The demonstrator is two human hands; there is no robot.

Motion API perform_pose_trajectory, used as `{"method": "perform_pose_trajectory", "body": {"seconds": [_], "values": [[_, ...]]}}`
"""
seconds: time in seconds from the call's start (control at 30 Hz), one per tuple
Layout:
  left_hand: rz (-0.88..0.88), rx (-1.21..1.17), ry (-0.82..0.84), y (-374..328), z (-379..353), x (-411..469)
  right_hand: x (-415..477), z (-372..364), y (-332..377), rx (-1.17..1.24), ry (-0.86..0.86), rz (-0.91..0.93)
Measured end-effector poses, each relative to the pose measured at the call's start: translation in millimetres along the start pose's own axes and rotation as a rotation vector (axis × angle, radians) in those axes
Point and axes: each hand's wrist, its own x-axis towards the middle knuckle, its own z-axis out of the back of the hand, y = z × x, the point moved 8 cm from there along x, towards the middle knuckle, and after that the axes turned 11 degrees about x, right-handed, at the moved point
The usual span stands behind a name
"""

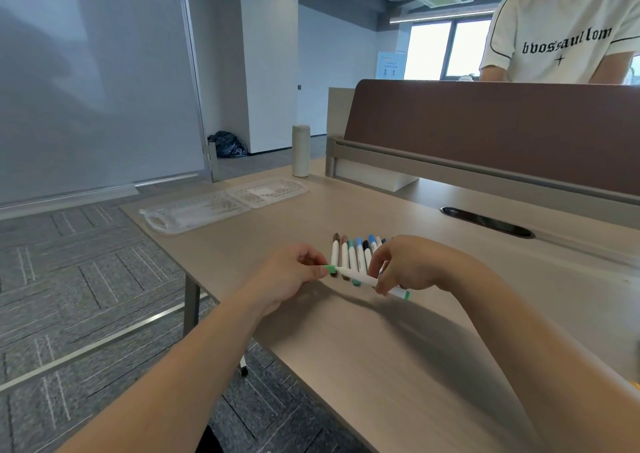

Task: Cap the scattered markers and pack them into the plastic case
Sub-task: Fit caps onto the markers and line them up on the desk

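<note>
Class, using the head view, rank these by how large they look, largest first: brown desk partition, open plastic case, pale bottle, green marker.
1. brown desk partition
2. plastic case
3. pale bottle and green marker: not ranked; they look much alike in extent, and the marker lies nearer the camera.

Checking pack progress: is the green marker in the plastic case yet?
No: the left hand and right hand hold the green marker over the table, apart from the open plastic case.
</note>
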Motion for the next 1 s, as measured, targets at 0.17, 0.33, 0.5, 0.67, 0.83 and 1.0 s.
{"method": "perform_pose_trajectory", "body": {"seconds": [0.17,0.33,0.5,0.67,0.83,1.0], "values": [[-0.048,-0.028,0.033,-8,-6,-4,2,-7,5,-0.043,0.018,0.054],[-0.053,-0.125,0.057,-9,-4,-7,1,-10,9,0.165,0.035,0.147],[-0.045,-0.163,-0.047,-22,0,-5,1,-1,12,0.243,0.003,0.157],[0.090,0.014,-0.355,-39,16,-8,31,14,-5,0.111,-0.260,-0.045],[0.041,0.054,-0.244,-55,1,-12,49,15,-17,0.051,-0.345,-0.193],[0.011,0.085,-0.242,-62,-1,-18,60,13,-18,0.044,-0.306,-0.241]]}}
